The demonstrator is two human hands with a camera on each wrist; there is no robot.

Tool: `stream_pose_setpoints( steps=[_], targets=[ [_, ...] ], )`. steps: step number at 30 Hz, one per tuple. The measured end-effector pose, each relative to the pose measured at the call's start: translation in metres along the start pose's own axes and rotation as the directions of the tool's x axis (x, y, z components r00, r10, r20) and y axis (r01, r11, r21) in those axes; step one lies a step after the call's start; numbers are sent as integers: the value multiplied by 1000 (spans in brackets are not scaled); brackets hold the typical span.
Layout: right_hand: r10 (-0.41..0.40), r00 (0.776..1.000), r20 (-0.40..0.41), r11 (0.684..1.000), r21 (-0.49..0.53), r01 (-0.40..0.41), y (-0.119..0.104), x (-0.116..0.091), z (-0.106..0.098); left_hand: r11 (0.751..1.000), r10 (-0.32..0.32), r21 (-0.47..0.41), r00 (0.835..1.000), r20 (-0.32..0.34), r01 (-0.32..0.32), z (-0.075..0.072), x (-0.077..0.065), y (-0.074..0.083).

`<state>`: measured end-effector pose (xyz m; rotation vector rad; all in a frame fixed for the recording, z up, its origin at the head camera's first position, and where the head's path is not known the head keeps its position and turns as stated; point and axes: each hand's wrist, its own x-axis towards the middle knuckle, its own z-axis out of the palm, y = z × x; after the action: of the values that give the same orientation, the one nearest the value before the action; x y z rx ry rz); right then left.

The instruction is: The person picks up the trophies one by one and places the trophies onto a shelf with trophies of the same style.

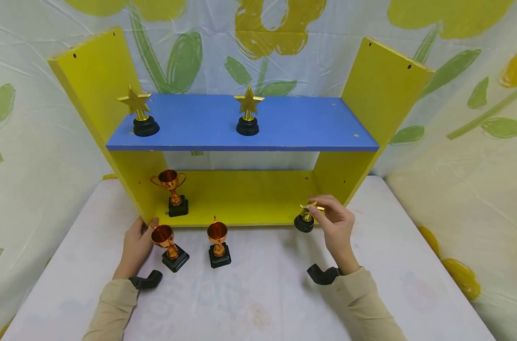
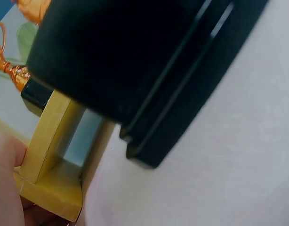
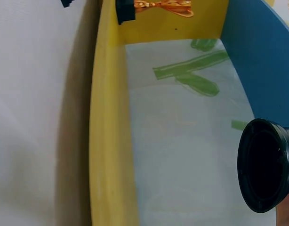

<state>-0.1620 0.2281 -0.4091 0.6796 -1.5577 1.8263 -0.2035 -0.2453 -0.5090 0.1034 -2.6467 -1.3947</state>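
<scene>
My right hand (image 1: 338, 225) pinches a gold star trophy (image 1: 306, 219) by its star, its round black base (image 3: 263, 165) hanging in front of the lower shelf's right end. At the lower left corner of the yellow and blue shelf unit (image 1: 241, 148), my left hand (image 1: 136, 241) grips the side board, thumb (image 2: 8, 150) on the yellow edge and fingers underneath. Right beside that hand, a bronze cup trophy (image 1: 168, 244) with a square black base stands on the table. Another bronze cup trophy (image 1: 218, 241) is to its right. A third cup trophy (image 1: 173, 189) occupies the lower shelf's left end.
Two gold star trophies stand on the blue upper shelf: one star trophy (image 1: 141, 113) at the left, another star trophy (image 1: 248, 112) near the middle. Yellow side walls (image 1: 382, 90) rise at both ends. Flower-printed cloth (image 1: 224, 42) hangs behind the white-covered table (image 1: 258, 303).
</scene>
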Motion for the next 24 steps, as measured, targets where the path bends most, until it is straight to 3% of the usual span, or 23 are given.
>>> stream_pose_setpoints(
  steps=[16, 24],
  targets=[
    [-33, 999, 26, 999, 20, 32, -21, 16, 1, 1000, -24, -2, 999, 32, 24, -2, -1, -1],
    [-47, 998, 37, 999, 27, 46, -30, 21, 2, 1000, -7, 7, 1000, 29, 7, -1, 1, -1]
  ],
)
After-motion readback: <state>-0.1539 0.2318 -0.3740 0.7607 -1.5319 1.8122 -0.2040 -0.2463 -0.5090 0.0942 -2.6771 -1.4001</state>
